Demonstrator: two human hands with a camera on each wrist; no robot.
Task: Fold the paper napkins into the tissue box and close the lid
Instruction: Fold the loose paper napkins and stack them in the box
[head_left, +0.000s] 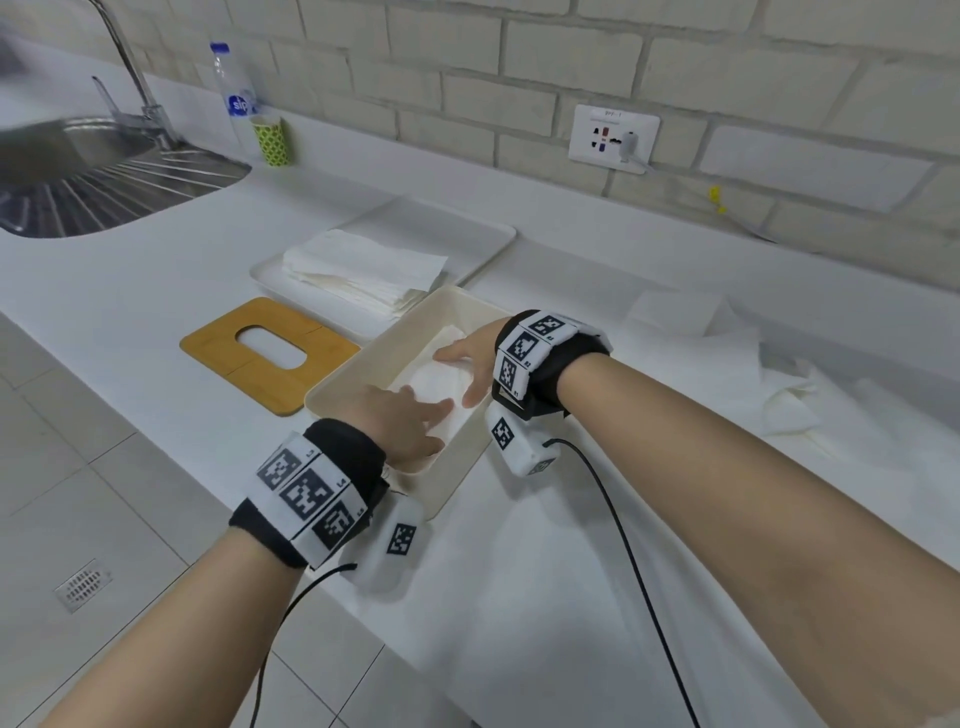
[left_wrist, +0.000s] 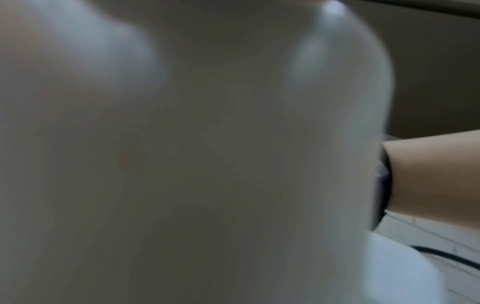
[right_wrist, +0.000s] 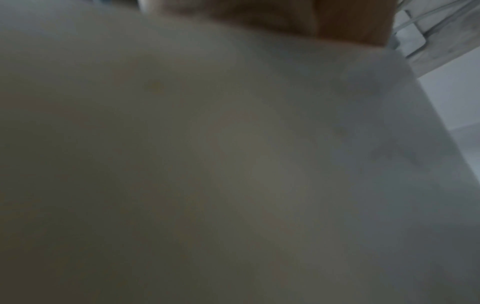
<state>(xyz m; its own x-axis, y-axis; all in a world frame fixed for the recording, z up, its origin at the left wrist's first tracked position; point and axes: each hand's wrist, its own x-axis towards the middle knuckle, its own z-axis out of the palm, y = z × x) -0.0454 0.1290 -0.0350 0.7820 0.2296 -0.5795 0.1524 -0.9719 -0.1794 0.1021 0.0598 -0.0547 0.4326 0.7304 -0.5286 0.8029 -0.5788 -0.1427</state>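
Note:
A cream tissue box (head_left: 358, 376) stands open on the white counter, with folded white napkins (head_left: 441, 382) lying inside it. Both hands reach down into the box. My left hand (head_left: 410, 421) presses the near end of the napkins with straight fingers. My right hand (head_left: 467, 364) lies flat on the far end, fingers spread. The wooden lid (head_left: 223, 358) with an oval slot lies flat to the left of the box. Both wrist views are blurred by the box wall (left_wrist: 207, 164) close up; the right forearm (left_wrist: 428, 176) shows in the left wrist view.
A white tray (head_left: 467, 234) behind the box holds a stack of unfolded napkins (head_left: 358, 267). Loose crumpled napkins (head_left: 727, 358) lie at the right. A steel sink (head_left: 78, 171), a water bottle (head_left: 234, 88) and a green cup (head_left: 271, 140) stand at the back left. The counter edge runs near the left forearm.

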